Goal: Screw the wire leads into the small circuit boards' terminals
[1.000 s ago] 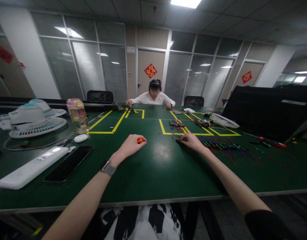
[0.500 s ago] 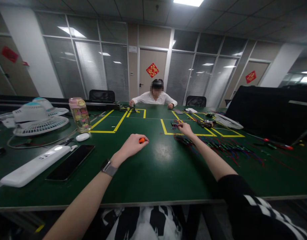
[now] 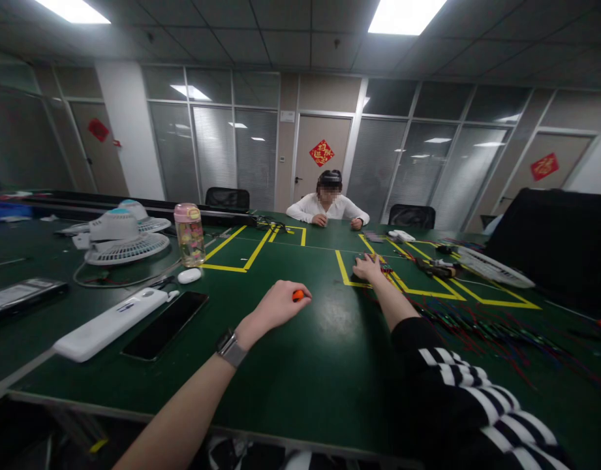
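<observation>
My left hand (image 3: 277,303) rests on the green table (image 3: 300,365) with its fingers curled round a small orange-tipped tool (image 3: 298,295). My right hand (image 3: 367,267) is stretched far forward, palm down, on a small bundle of coloured wires (image 3: 384,267) inside a yellow-taped rectangle (image 3: 346,274). Whether its fingers grip the bundle is hidden. A long spread of red, blue and green wires (image 3: 481,326) lies to the right of my right arm.
At the left lie a black phone (image 3: 166,315), a white power strip (image 3: 109,323), a white earbud case (image 3: 189,275), a pink-capped bottle (image 3: 189,234) and two desk fans (image 3: 124,238). A person in white (image 3: 328,205) sits opposite. A black case (image 3: 554,241) stands at the right.
My right hand has reached farther forward, from the wire pile near me to the bundle in the yellow rectangle. My head turned left. My left hand kept still on the orange tool.
</observation>
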The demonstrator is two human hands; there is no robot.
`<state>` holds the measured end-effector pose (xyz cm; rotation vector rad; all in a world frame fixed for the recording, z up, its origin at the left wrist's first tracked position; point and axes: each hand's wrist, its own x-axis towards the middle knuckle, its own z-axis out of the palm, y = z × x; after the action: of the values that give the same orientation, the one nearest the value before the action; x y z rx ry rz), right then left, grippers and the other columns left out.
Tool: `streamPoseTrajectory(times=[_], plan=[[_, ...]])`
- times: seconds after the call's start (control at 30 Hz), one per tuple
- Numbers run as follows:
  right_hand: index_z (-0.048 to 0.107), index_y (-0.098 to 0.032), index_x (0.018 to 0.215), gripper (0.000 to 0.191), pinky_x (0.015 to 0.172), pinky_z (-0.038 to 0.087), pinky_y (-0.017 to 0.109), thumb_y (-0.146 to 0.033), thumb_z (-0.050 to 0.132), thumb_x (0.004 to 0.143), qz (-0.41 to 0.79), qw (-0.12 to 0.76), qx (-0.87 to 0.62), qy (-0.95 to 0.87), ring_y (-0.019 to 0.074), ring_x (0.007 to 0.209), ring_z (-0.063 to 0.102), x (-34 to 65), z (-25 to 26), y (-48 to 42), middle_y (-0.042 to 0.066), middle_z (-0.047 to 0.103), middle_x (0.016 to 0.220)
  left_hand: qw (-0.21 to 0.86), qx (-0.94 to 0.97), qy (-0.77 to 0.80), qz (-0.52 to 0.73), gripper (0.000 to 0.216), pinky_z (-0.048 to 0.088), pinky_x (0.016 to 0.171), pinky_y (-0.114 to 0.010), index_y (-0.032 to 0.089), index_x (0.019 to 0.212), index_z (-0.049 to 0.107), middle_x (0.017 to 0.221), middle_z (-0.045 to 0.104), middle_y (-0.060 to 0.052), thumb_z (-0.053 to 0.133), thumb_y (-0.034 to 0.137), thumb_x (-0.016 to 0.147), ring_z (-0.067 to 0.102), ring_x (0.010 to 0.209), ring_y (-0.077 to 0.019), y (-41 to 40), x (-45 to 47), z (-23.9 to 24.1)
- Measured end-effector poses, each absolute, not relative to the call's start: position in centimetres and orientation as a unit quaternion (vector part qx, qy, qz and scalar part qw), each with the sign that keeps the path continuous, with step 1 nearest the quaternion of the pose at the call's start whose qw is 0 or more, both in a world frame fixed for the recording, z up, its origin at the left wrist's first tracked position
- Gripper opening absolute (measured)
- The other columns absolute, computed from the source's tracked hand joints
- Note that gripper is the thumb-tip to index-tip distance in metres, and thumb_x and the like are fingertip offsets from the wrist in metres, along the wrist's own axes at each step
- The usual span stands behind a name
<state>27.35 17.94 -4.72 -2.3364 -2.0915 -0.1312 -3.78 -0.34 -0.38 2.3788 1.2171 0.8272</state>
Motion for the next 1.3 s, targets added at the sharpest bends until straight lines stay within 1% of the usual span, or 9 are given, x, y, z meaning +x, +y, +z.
streamPoseTrajectory(times=[0.07, 0.13, 0.27, 0.4, 0.47, 0.63, 0.87, 1.07, 1.3], plan=[[0.046, -0.014, 0.133, 0.047, 0.110, -0.005, 0.059, -0.026, 0.035, 0.089, -0.055, -0.003, -0.720, -0.692, 0.0274, 0.141, 0.021, 26.4, -4.7, 17.9, 0.014, 0.051, 0.137, 0.173, 0.840, 0.426, 0.288, 0.026, 0.046, 0.078, -0.026, 0.021, 0.092, 0.072, 0.094, 0.072, -0.003, 0.053, 0.035, 0.083, 0.065, 0.085, -0.0175, -0.5, -3.7, -0.3], [0.049, -0.014, 0.131, 0.045, 0.113, 0.000, 0.052, -0.028, 0.038, 0.089, -0.061, 0.002, -0.694, -0.717, 0.0246, 0.139, 0.028, 25.2, -4.9, 17.8, 0.014, 0.054, 0.134, 0.174, 0.842, 0.424, 0.284, 0.026, 0.047, 0.077, -0.026, 0.021, 0.093, 0.072, 0.095, 0.072, -0.003, 0.053, 0.035, 0.083, 0.065, 0.085, -0.0177, -0.5, -3.6, -0.2], [0.050, -0.014, 0.129, 0.043, 0.108, 0.026, 0.036, -0.027, 0.040, 0.090, -0.067, 0.037, -0.687, -0.722, 0.0230, 0.125, 0.048, 23.7, -5.5, 17.6, 0.015, 0.058, 0.129, 0.168, 0.842, 0.425, 0.287, 0.026, 0.047, 0.078, -0.026, 0.021, 0.092, 0.072, 0.095, 0.072, -0.003, 0.053, 0.035, 0.083, 0.065, 0.086, -0.0179, -0.5, -3.6, -0.2], [0.055, -0.006, 0.122, 0.038, 0.093, 0.042, 0.035, -0.020, 0.038, 0.091, -0.066, 0.069, -0.737, -0.669, 0.0283, 0.116, 0.056, 25.2, -5.1, 17.6, 0.023, 0.057, 0.125, 0.172, 0.840, 0.427, 0.287, 0.027, 0.047, 0.078, -0.026, 0.021, 0.093, 0.072, 0.095, 0.072, -0.004, 0.052, 0.035, 0.083, 0.065, 0.085, -0.0176, -0.4, -3.7, -0.2], [0.056, -0.005, 0.121, 0.036, 0.094, 0.042, 0.037, -0.022, 0.043, 0.092, -0.056, 0.075, -0.751, -0.653, 0.0285, 0.115, 0.056, 26.4, -4.7, 17.7, 0.023, 0.058, 0.123, 0.174, 0.838, 0.430, 0.287, 0.028, 0.047, 0.078, -0.027, 0.020, 0.094, 0.073, 0.095, 0.072, -0.004, 0.052, 0.035, 0.082, 0.065, 0.085, -0.0179, -0.4, -3.8, -0.3], [0.053, -0.016, 0.122, 0.036, 0.096, 0.044, 0.049, -0.034, 0.054, 0.092, -0.033, 0.079, -0.742, -0.664, 0.0245, 0.113, 0.054, 27.1, -4.1, 18.6, 0.010, 0.053, 0.128, 0.175, 0.837, 0.429, 0.291, 0.027, 0.048, 0.078, -0.028, 0.021, 0.093, 0.073, 0.094, 0.071, -0.005, 0.052, 0.035, 0.082, 0.064, 0.085, -0.0192, -0.5, -3.7, -0.3], [0.057, -0.015, 0.113, 0.028, 0.084, 0.052, 0.040, -0.032, 0.055, 0.091, 0.017, 0.081, -0.712, -0.697, 0.0202, 0.099, 0.060, 23.9, -3.7, 18.7, 0.008, 0.060, 0.114, 0.183, 0.838, 0.416, 0.301, 0.026, 0.047, 0.079, -0.027, 0.021, 0.092, 0.072, 0.094, 0.071, -0.004, 0.053, 0.036, 0.083, 0.064, 0.085, -0.0180, -0.4, -3.8, -0.5], [0.071, -0.012, 0.088, 0.011, 0.080, 0.049, 0.027, -0.017, 0.066, 0.080, 0.019, 0.125, -0.655, -0.745, 0.0204, 0.093, 0.064, 18.9, -4.1, 15.4, 0.011, 0.069, 0.093, 0.166, 0.841, 0.416, 0.302, 0.026, 0.046, 0.077, -0.027, 0.021, 0.092, 0.073, 0.093, 0.072, -0.004, 0.053, 0.036, 0.082, 0.065, 0.083, -0.0187, -0.4, -3.6, -0.5], [0.072, -0.017, 0.078, 0.009, 0.073, 0.045, 0.023, -0.011, 0.066, 0.074, 0.028, 0.174, -0.541, -0.822, 0.0164, 0.083, 0.063, 15.4, -5.1, 6.5, 0.006, 0.067, 0.091, 0.146, 0.843, 0.410, 0.317, 0.026, 0.046, 0.077, -0.027, 0.020, 0.092, 0.073, 0.091, 0.073, -0.004, 0.054, 0.034, 0.081, 0.065, 0.082, -0.0186, -0.5, -3.7, 0.0]])
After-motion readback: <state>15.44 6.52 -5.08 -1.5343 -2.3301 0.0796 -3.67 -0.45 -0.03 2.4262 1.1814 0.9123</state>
